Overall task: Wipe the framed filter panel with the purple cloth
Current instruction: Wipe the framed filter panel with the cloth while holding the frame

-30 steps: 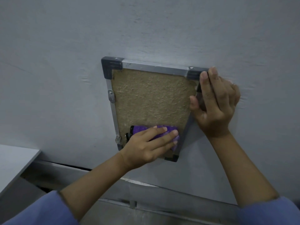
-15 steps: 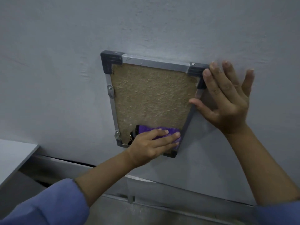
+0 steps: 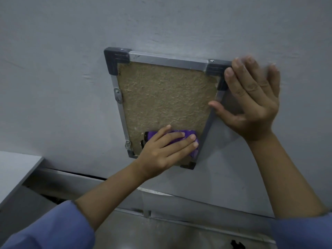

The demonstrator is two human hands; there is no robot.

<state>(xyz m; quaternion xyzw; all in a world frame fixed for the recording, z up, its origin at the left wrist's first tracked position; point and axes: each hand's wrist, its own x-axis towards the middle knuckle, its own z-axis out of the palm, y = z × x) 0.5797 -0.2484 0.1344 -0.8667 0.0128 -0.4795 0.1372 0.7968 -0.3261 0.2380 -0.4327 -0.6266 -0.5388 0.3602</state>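
The framed filter panel [image 3: 165,97] leans flat against a grey wall: tan fibrous mat inside a metal frame with dark plastic corners. My left hand [image 3: 165,151] presses the purple cloth [image 3: 181,136] flat onto the mat's lower part, near the bottom right corner. Most of the cloth is hidden under my fingers. My right hand [image 3: 251,103] rests with spread fingers against the panel's right edge and the wall, thumb on the right frame bar, holding nothing.
The grey wall [image 3: 53,69] fills the upper view. A white table corner [image 3: 16,168] juts in at the lower left. A metal ledge [image 3: 161,200] runs below the panel.
My right hand let go of the top right corner and opened flat against the frame edge. The left hand with the cloth stayed low on the mat, shifting slightly.
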